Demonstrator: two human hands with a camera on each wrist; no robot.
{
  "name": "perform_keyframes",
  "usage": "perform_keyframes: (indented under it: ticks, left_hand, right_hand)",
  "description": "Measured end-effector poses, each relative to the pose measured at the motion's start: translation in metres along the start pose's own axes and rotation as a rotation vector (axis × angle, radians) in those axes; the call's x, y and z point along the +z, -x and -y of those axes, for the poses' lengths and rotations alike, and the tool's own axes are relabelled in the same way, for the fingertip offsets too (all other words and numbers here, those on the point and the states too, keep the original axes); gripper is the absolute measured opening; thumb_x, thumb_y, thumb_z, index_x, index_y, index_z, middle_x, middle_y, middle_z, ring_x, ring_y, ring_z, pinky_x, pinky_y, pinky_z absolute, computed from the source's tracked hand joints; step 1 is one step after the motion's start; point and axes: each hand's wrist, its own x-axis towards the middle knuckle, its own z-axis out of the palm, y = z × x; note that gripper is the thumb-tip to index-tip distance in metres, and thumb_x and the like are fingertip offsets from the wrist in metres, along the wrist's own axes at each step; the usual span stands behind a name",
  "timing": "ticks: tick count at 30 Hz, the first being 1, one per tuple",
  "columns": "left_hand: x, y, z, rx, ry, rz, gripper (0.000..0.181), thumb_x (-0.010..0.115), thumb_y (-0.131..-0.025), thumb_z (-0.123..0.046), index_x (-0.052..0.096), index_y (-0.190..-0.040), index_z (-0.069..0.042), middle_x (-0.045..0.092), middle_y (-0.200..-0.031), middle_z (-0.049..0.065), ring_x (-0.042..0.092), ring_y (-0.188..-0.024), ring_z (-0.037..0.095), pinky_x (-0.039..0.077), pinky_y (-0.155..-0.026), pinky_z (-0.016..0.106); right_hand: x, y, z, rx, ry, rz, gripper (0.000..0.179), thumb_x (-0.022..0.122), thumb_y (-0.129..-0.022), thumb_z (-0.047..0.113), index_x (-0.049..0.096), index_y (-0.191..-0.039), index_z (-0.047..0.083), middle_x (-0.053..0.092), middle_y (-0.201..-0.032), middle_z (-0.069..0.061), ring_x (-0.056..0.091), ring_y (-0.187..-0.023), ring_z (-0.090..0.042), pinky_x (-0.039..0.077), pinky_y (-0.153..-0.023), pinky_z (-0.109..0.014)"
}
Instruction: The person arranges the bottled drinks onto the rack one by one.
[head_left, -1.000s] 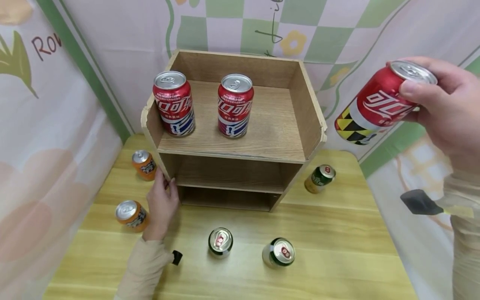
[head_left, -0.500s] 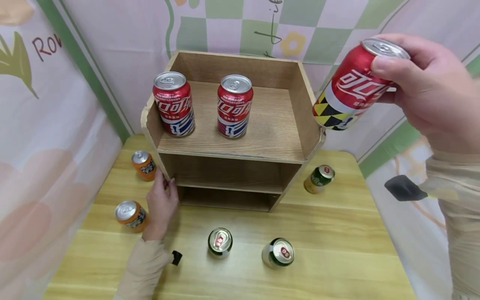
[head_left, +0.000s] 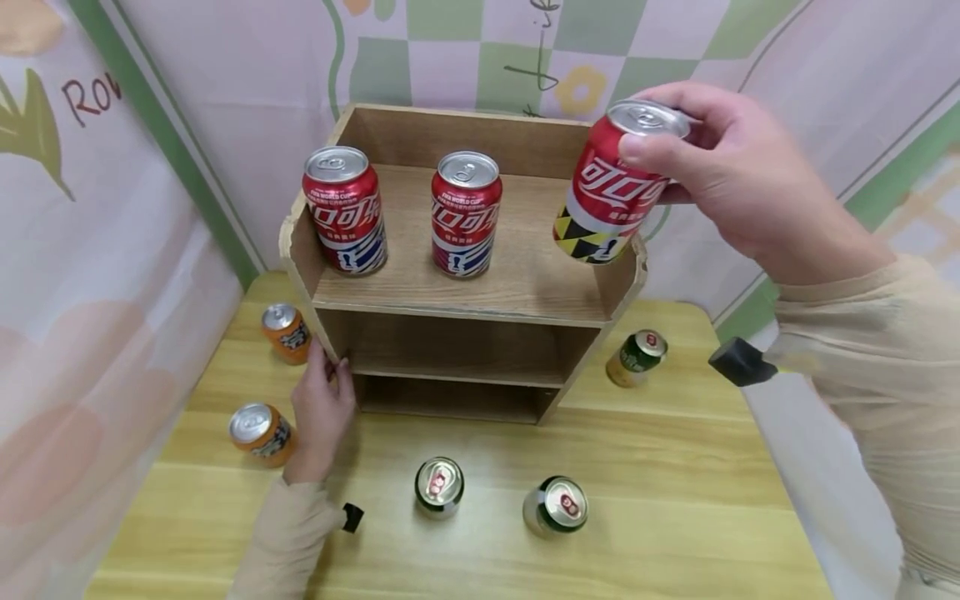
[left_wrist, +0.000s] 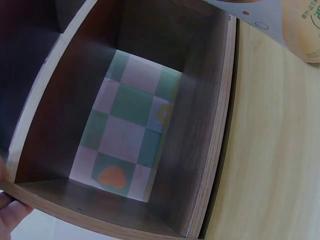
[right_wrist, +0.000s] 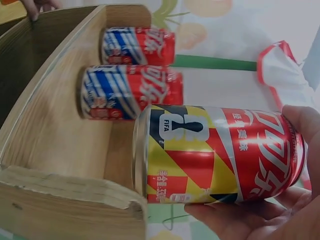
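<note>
My right hand (head_left: 742, 167) grips a red soda can (head_left: 617, 187) near its top, thumb at the front. The can tilts slightly over the right part of the wooden shelf's top board (head_left: 540, 287). In the right wrist view its yellow, black and red checked base end (right_wrist: 185, 155) overlaps the shelf's side wall. Two more red cans stand upright on that board, one at the left wall (head_left: 347, 212) and one in the middle (head_left: 465, 217). My left hand (head_left: 322, 408) holds the shelf's left side panel low down, its thumb at the front edge.
Two orange cans stand left of the shelf, one behind (head_left: 287, 333) and one nearer (head_left: 262, 433). Two green-rimmed cans, at the middle (head_left: 439, 487) and right (head_left: 555, 507), stand in front. A green and gold can (head_left: 636, 358) is right of the shelf. Printed cloth (head_left: 450, 75) hangs behind.
My right hand has carried the red can leftward, from beyond the shelf's right side to over its top board, and the can is more upright. My left hand stays on the side panel.
</note>
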Motion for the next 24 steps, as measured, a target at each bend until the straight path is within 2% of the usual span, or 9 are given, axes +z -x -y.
perform_keyframes:
  ticks: [7, 12, 24]
  left_hand:
    - [0.0, 0.001, 0.001, 0.002, 0.0, 0.001, 0.038, 0.059, -0.094, 0.01, 0.051, -0.131, 0.008, 0.067, -0.115, 0.034, 0.07, -0.1, 0.048, 0.062, -0.083, 0.055]
    - [-0.001, 0.001, 0.0, -0.005, -0.005, 0.014, 0.041, 0.06, -0.095, 0.008, 0.05, -0.135, 0.007, 0.066, -0.118, 0.034, 0.069, -0.102, 0.047, 0.062, -0.084, 0.053]
    - [0.0, 0.0, -0.002, -0.011, 0.004, 0.004, 0.044, 0.06, -0.094, 0.009, 0.05, -0.136, 0.005, 0.066, -0.119, 0.034, 0.069, -0.101, 0.049, 0.062, -0.084, 0.054]
  right_hand:
    - [0.013, -0.007, -0.001, 0.035, 0.18, 0.033, 0.042, 0.075, -0.094, 0.022, 0.059, -0.132, 0.016, 0.062, -0.123, -0.006, 0.059, -0.109, -0.022, 0.059, -0.08, -0.018]
    - [0.017, -0.009, -0.007, 0.056, 0.231, 0.047, 0.044, 0.076, -0.093, 0.025, 0.058, -0.133, 0.017, 0.062, -0.124, -0.007, 0.059, -0.11, -0.023, 0.058, -0.08, -0.017]
    - [0.02, -0.017, -0.017, 0.042, 0.331, 0.062, 0.046, 0.078, -0.091, 0.028, 0.06, -0.132, 0.017, 0.066, -0.115, -0.002, 0.06, -0.103, -0.017, 0.056, -0.078, -0.018]
